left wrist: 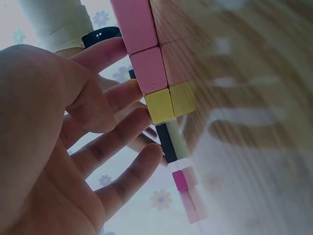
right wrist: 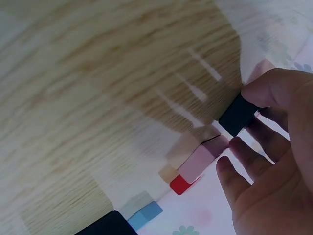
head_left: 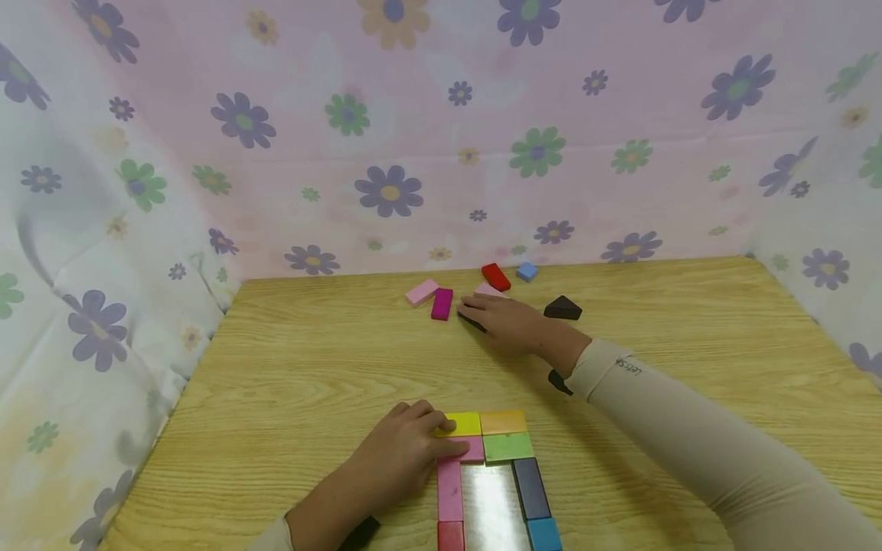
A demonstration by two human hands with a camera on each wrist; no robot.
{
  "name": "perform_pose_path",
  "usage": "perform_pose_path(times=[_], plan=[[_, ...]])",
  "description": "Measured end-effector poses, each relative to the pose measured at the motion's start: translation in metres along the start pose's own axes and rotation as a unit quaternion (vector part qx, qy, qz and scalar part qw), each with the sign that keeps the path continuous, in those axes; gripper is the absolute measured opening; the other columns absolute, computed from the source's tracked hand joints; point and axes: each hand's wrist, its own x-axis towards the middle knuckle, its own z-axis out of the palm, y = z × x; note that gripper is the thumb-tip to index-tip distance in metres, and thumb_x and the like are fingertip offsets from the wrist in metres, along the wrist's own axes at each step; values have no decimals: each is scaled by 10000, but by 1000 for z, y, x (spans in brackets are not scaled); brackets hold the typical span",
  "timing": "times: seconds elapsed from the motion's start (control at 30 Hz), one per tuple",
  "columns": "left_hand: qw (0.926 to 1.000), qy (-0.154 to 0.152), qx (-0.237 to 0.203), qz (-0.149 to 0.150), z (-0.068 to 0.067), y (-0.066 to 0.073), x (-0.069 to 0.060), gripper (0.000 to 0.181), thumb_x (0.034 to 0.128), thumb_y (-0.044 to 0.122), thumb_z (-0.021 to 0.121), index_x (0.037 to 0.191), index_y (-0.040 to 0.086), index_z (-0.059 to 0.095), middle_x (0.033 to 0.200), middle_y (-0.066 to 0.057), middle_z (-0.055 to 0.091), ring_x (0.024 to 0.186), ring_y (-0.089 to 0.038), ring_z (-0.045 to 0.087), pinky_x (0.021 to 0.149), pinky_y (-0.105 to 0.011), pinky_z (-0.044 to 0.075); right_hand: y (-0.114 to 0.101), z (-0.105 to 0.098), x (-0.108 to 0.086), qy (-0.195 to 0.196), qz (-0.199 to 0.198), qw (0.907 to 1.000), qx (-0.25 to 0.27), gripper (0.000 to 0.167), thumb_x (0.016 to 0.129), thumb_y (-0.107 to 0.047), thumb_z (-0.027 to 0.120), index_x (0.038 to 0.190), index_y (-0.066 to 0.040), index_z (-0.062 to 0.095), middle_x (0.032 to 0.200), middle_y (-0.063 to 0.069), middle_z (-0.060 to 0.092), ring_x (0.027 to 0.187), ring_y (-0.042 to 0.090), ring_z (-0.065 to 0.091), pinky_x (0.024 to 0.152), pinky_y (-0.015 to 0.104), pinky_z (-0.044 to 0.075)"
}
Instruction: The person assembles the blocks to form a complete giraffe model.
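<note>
At the far part of the table my right hand (head_left: 510,323) pinches a black block (right wrist: 238,114). The thumb is on one side of it and the fingers on the other. A pink block (right wrist: 203,157) lies beside those fingertips. My left hand (head_left: 400,451) rests its fingers against the corner of a block frame. In the head view the fingers touch the yellow block (head_left: 465,423) and the pink block (head_left: 472,450). That frame also has an orange block (head_left: 503,422), a green block (head_left: 508,447), a dark grey block (head_left: 531,490), a blue block and a red block.
Loose blocks lie near the back: magenta (head_left: 442,304), light pink (head_left: 421,292), red (head_left: 496,277) and light blue (head_left: 527,272). A black triangular block (head_left: 563,308) is right of my right hand. Another black piece (head_left: 560,382) is partly under the forearm. Flowered cloth (head_left: 427,138) encloses the table.
</note>
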Motion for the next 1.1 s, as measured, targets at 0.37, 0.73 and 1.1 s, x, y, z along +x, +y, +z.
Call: perform_pose_path(times=[0.37,0.73,1.1], plan=[[10000,4,15,20,0,1,0,329,953,157,639,1191,362,736,1144,43,696,1065,-154,597,880,-332,501,-7,-5,-3,-316,167,9986,-385,605,1005,-261,603,1521,-25,392,1560,215,372,1424,391,398,1154,502,364],[9997,-220,-63,-70,-1,1,1,324,967,182,636,1218,368,722,1163,42,694,1081,-156,587,902,-343,502,-13,-3,-26,46,505,9986,148,689,902,-441,715,1436,-45,534,1382,163,554,1237,301,570,1017,428,503],[9997,-233,-40,-70,-1,1,1,336,957,174,647,1219,371,721,1160,43,699,1078,-156,592,901,-343,505,-12,7,-83,1047,491,9931,201,642,833,-478,771,1289,-37,669,1170,114,659,1012,221,630,832,353,562]])
